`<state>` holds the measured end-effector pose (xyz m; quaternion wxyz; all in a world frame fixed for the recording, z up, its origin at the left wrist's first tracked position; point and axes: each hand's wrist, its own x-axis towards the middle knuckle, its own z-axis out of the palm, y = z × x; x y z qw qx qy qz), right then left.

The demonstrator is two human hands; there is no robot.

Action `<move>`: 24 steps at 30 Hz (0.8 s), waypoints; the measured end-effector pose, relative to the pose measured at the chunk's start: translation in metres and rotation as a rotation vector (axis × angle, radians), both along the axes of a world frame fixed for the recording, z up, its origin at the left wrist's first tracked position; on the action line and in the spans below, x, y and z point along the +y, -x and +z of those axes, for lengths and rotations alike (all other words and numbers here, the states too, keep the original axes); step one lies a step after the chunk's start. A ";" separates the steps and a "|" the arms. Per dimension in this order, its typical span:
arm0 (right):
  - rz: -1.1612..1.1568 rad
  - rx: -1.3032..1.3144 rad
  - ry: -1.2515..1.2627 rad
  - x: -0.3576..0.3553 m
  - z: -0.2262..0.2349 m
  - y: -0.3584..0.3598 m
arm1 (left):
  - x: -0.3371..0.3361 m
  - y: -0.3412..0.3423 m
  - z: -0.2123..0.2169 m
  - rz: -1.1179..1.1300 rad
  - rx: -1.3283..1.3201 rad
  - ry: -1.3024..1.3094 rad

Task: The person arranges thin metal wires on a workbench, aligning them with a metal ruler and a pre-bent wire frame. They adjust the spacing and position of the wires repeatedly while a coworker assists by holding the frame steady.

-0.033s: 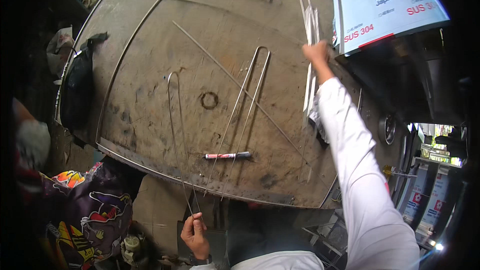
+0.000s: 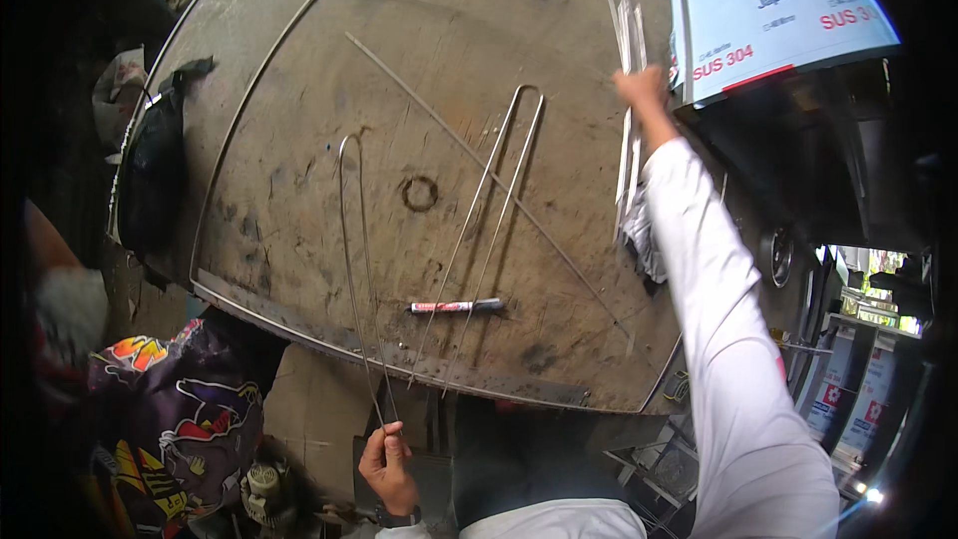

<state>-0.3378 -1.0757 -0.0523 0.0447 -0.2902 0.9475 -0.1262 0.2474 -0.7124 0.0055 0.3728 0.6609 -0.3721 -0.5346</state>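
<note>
At the table's near edge my left hand point(image 2: 389, 469) is closed, pinching the ends of a thin U-bent metal rod point(image 2: 349, 137). The bend of that rod lies away from me over the tabletop. My right arm stretches to the far right, where my right hand point(image 2: 642, 90) grips a bundle of straight metal rods point(image 2: 626, 30); some of its fingers are hidden. A second U-bent rod point(image 2: 529, 89) rests between my hands. Beneath its legs lies a red-and-white marker point(image 2: 454, 306) with a dark cap. One straight rod point(image 2: 439, 123) crosses the table diagonally.
The worn table point(image 2: 289, 230) carries a small dark ring point(image 2: 420, 194) and a crumpled bag point(image 2: 647, 250) beside my right sleeve. A film-covered sheet-metal box point(image 2: 778, 15) stands at the far right. A black bag point(image 2: 155, 170) hangs by the left edge; a person in patterned clothing point(image 2: 190, 419) is nearby.
My right hand has shifted slightly away and to the right, and the rod bundle has moved away with it. My left hand stays on the U-bent rod.
</note>
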 end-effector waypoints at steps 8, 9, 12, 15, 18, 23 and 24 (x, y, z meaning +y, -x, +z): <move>0.158 0.212 -0.108 -0.028 -0.017 0.097 | -0.029 0.024 0.022 -0.174 0.302 -0.159; 0.135 0.114 -0.057 -0.016 -0.025 0.095 | -0.032 0.031 0.028 -0.190 0.358 -0.200; 0.208 0.238 0.194 0.019 -0.027 0.098 | -0.043 0.054 0.027 -0.297 0.475 -0.412; 0.608 -0.179 0.640 0.084 0.015 -0.034 | -0.050 0.086 0.018 -0.341 0.538 -0.499; 1.363 -0.241 0.352 0.180 0.096 -0.143 | -0.067 0.127 0.000 -0.465 0.640 -0.468; 1.755 -0.039 -0.290 0.245 0.063 -0.194 | -0.083 0.149 -0.051 -0.527 0.699 -0.538; 1.782 -0.012 -0.300 0.244 0.048 -0.186 | -0.084 0.152 -0.058 -0.531 0.664 -0.529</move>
